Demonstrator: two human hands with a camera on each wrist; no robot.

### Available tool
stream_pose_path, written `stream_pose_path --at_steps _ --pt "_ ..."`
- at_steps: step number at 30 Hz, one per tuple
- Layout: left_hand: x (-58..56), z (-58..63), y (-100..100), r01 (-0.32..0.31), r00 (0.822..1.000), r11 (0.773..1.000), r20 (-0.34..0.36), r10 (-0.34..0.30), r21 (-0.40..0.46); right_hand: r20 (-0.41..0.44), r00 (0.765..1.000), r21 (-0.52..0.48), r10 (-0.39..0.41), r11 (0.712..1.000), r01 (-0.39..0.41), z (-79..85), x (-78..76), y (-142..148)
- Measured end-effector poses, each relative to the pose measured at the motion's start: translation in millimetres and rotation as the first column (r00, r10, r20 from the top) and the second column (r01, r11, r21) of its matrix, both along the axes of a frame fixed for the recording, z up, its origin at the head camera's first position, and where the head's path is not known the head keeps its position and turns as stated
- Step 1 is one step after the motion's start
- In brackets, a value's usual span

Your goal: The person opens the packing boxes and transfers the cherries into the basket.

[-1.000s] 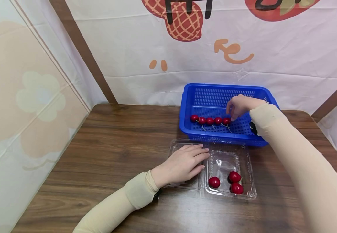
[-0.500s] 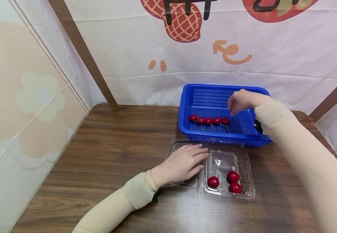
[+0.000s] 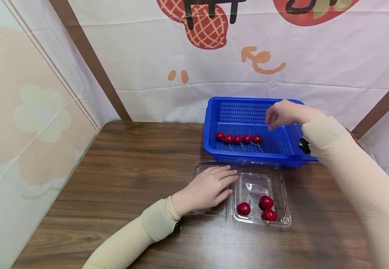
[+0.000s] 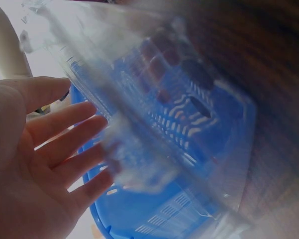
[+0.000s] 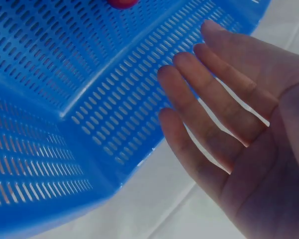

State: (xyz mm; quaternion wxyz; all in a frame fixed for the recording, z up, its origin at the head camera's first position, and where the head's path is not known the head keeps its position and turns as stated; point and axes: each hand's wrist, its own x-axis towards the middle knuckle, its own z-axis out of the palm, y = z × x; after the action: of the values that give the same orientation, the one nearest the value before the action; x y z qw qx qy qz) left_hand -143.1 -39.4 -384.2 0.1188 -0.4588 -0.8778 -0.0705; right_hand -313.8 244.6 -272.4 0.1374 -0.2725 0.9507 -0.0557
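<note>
My right hand hovers above the right part of a blue plastic basket, its fingers loosely bent with nothing between them. In the right wrist view, the fingers are spread slightly at the basket's perforated wall. A row of several red cherries, some with stems showing, lies on the basket floor to the left of that hand. Flat on one half of an unfolded clear plastic clamshell box rests my left hand, fingers extended. The other half holds three cherries near its front edge.
A brown wooden table carries the box and the basket, with the basket directly behind the box. A white printed cloth hangs behind the table, and another printed panel stands along the left.
My right hand has lifted off the right end of the cherry row and drawn up and to the right. The left hand stays on the box; the head view has shifted slightly.
</note>
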Motion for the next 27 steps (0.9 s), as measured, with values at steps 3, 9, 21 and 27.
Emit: stream_pose_path --at_steps 3,9,21,27 --pt "-0.2 -0.6 0 0.0 1.0 1.0 -0.001 0.0 0.003 -0.037 0.999 -0.013 0.014 1.0 -0.015 1.5 3.8 3" --pt "-0.8 -1.6 0 -0.002 1.0 1.0 0.005 0.002 0.002 -0.098 0.995 -0.047 0.02 0.999 -0.025 5.3 15.6 8" --pt "-1.3 -2.3 0 -0.006 1.0 1.0 0.002 0.006 0.004 -0.229 0.969 -0.121 0.097 0.984 -0.128 8.9 42.5 19" --pt "-1.2 -2.6 -1 -0.008 1.0 1.0 0.008 0.008 -0.001 -0.272 0.957 -0.129 0.101 0.982 -0.14 8.3 55.7 19"
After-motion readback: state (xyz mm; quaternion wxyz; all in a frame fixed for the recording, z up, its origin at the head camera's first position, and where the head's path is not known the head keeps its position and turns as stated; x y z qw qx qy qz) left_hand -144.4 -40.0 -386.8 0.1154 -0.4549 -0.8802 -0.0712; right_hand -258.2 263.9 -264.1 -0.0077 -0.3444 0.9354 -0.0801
